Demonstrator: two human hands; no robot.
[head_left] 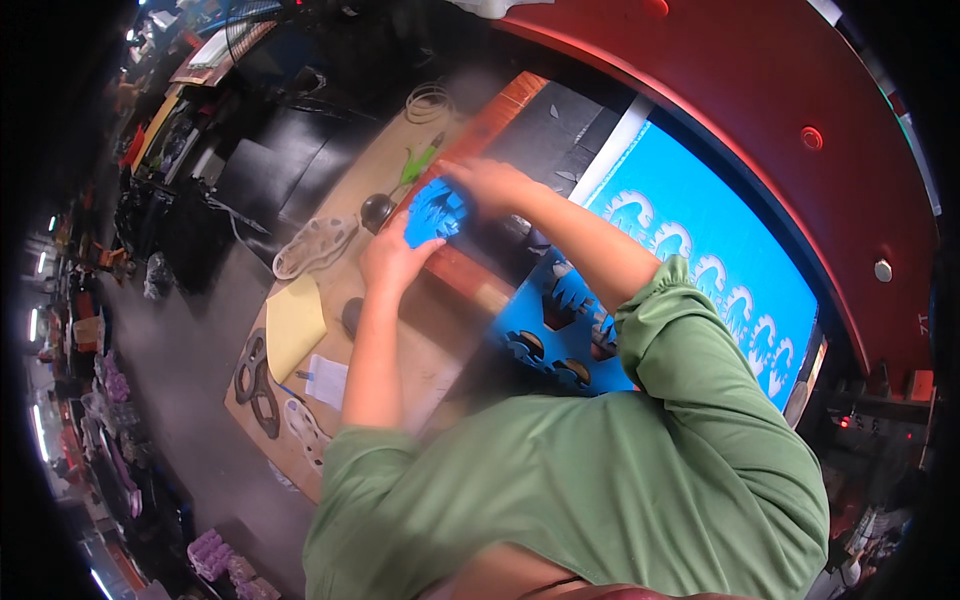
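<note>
My left hand (pixel 392 258) grips a small blue cut piece (pixel 437 212) with slits in it, thumb along its near edge. Just right of that piece is my right hand (pixel 490 188), smeared by motion, so its fingers cannot be made out. Both hands are above a reddish-brown wooden edge (pixel 470 276). Under my right forearm lies a blue sheet (pixel 540 352) with dark cut-out openings. Farther right, a large blue sheet (pixel 690 190) carries a row of curved, slitted cut-outs on the machine bed.
A red machine body (pixel 750 80) arches over the right side. The tan table (pixel 420 345) at left holds a pale shoe-shaped piece (pixel 316 247), yellow paper (pixel 296 322), a dark looped piece (pixel 262 398), a black round knob (pixel 377 212) and a bright green item (pixel 416 165).
</note>
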